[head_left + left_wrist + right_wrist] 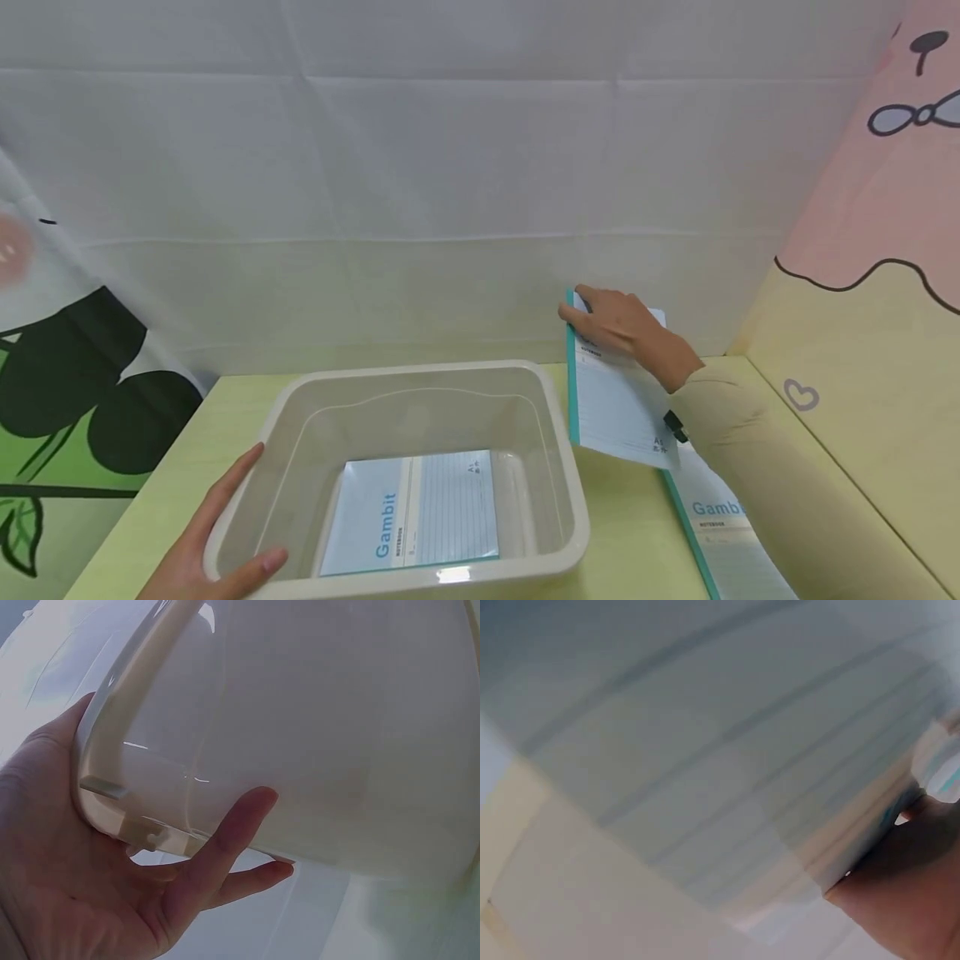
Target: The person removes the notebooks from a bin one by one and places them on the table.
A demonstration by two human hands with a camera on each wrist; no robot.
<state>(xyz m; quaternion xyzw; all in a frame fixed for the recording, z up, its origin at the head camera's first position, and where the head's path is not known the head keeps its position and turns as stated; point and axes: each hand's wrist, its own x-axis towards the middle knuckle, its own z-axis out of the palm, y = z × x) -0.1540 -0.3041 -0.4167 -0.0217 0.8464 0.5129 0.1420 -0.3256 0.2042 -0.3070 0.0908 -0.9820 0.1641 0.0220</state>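
My left hand (186, 560) holds the near left corner of a whitish plastic tub (551, 467); in the left wrist view its fingers wrap the corner and press the outer wall. Flat on the tub's floor lies a Gambit notebook (453, 508) with a pale blue lined cover. To the right of the tub, my right hand (618, 321) grips a second notebook (622, 408) by its top end, by the teal spine. This notebook is raised and tilted, its lower corner curling. In the right wrist view its lined cover (705, 765) fills most of the picture, blurred.
Another Gambit notebook (720, 521) lies on the pale yellow table (626, 533) at the right, partly hidden under my right sleeve (780, 467). A white cloth (465, 167) hangs behind the table. Printed cartoon panels flank both sides.
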